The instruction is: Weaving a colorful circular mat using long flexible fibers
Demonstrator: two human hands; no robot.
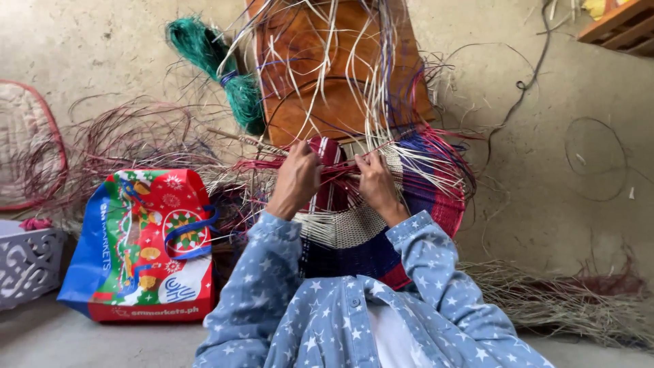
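Both hands, left hand (297, 178) and right hand (377, 182), pinch thin springy strands at the rim of the half-woven striped red, white and blue basket (354, 232); light, bendy stuff, best gripped near the weave.

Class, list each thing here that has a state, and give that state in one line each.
Basket: half woven, loose strips sticking up.
Left hand: gripping strips at the weaving edge.
Right hand: gripping strips at the weaving edge.
Green bundle: tied.
Bag: standing upright.
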